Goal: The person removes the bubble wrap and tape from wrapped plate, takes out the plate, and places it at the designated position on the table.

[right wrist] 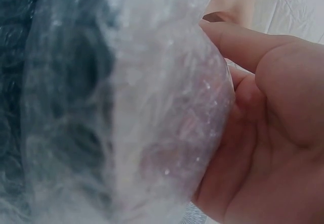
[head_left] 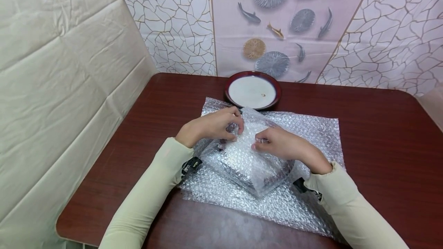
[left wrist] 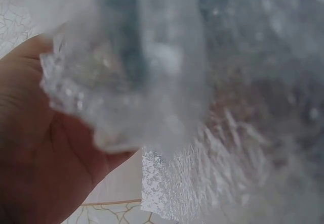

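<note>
On the dark red-brown table, a sheet of bubble wrap is spread, and on its middle a round, dark-edged bundle is covered by clear folds of wrap. The upper folds are held by both hands: a crumpled edge is gripped by the curled fingers of the left hand, while another part is pinched between thumb and fingers of the right hand — a narrow gap is left between the two. Just beyond the bundle, a white plate with a dark red rim is seen — unwrapped, near the patterned wall covering.
</note>
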### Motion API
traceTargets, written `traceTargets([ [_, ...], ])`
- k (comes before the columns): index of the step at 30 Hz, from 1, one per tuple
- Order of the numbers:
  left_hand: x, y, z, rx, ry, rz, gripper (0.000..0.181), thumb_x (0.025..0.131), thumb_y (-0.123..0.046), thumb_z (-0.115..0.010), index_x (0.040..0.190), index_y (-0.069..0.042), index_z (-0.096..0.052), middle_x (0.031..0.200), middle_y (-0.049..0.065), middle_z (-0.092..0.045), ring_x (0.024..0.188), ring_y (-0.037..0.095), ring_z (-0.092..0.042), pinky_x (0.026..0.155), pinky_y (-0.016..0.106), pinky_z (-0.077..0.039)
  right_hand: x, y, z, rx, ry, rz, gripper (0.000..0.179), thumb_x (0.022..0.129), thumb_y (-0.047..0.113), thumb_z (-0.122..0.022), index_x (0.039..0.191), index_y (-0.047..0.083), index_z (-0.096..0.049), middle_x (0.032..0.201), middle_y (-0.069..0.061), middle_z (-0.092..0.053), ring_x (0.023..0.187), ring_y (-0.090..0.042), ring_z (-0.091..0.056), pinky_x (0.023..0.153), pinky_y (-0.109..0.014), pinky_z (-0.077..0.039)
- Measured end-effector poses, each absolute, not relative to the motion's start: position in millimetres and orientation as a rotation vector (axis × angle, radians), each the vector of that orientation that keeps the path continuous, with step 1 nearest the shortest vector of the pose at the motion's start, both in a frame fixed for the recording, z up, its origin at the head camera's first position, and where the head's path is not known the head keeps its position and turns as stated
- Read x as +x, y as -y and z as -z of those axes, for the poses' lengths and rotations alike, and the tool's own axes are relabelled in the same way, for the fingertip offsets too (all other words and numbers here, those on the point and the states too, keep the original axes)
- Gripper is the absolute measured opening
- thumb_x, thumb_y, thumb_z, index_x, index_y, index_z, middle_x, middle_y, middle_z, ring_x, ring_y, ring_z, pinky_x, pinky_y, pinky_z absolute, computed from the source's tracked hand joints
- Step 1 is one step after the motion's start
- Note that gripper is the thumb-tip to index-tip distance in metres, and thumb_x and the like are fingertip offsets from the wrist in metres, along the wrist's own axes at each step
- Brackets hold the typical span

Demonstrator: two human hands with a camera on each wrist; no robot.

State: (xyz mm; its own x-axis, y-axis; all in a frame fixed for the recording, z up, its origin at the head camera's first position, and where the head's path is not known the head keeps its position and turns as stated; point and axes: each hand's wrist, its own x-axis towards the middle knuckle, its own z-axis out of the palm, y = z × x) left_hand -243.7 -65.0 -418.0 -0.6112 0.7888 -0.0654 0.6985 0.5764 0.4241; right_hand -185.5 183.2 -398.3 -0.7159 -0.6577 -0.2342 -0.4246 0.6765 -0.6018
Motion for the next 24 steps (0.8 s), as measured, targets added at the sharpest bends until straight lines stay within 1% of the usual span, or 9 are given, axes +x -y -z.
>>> traceTargets([
  [7, -242.4, 63.9, 418.7, 1.195, -2.567, -0.512, 0.014, 0.094, -0.018, -0.078, 0.101, -0.023, -0.068, 0.129, 0.002, -0.05, 0.113, 0.021, -0.048, 0.096, 0.038, -0.044, -185.5, -183.5, 398.9, -0.842, -2.448, 0.743, 0.041, 0.107, 0.02, -0.063, 0.07, 0.018, -0.045, 0.061, 0.007, -0.037, 0.054, -0.009, -0.032, 0.062, -0.031, -0.038],
  [12, -242.9, 62.8, 419.2, 1.214, -2.622, -0.461, 0.014, 0.092, -0.022, -0.081, 0.096, -0.025, -0.068, 0.125, -0.002, -0.054, 0.111, 0.018, -0.049, 0.095, 0.037, -0.044, -185.6, -183.7, 398.7, -0.837, -2.45, 0.739, 0.041, 0.107, 0.021, -0.063, 0.07, 0.018, -0.045, 0.061, 0.007, -0.037, 0.054, -0.009, -0.032, 0.062, -0.031, -0.038],
  [15, -243.1, 62.2, 418.8, 1.229, -2.672, -0.411, 0.016, 0.091, -0.027, -0.083, 0.092, -0.028, -0.068, 0.118, -0.007, -0.058, 0.108, 0.015, -0.052, 0.096, 0.04, -0.043, -185.6, -183.4, 398.8, -0.837, -2.45, 0.738, 0.041, 0.107, 0.022, -0.062, 0.071, 0.018, -0.045, 0.061, 0.007, -0.037, 0.054, -0.01, -0.033, 0.063, -0.031, -0.039],
  [20, -242.2, 61.3, 417.4, 1.231, -2.699, -0.396, 0.02, 0.089, -0.028, -0.085, 0.089, -0.029, -0.065, 0.099, -0.014, -0.062, 0.095, 0.009, -0.056, 0.098, 0.047, -0.039, -185.7, -183.3, 399.2, -0.83, -2.454, 0.732, 0.041, 0.107, 0.021, -0.062, 0.071, 0.018, -0.045, 0.061, 0.007, -0.037, 0.055, -0.01, -0.033, 0.064, -0.032, -0.039],
  [24, -241.2, 61.0, 417.0, 1.223, -2.677, -0.412, 0.021, 0.09, -0.026, -0.083, 0.087, -0.029, -0.063, 0.092, -0.015, -0.061, 0.088, 0.007, -0.055, 0.094, 0.044, -0.036, -185.5, -183.5, 399.7, -0.827, -2.45, 0.735, 0.04, 0.107, 0.021, -0.063, 0.071, 0.018, -0.045, 0.062, 0.007, -0.037, 0.055, -0.01, -0.034, 0.065, -0.032, -0.04],
])
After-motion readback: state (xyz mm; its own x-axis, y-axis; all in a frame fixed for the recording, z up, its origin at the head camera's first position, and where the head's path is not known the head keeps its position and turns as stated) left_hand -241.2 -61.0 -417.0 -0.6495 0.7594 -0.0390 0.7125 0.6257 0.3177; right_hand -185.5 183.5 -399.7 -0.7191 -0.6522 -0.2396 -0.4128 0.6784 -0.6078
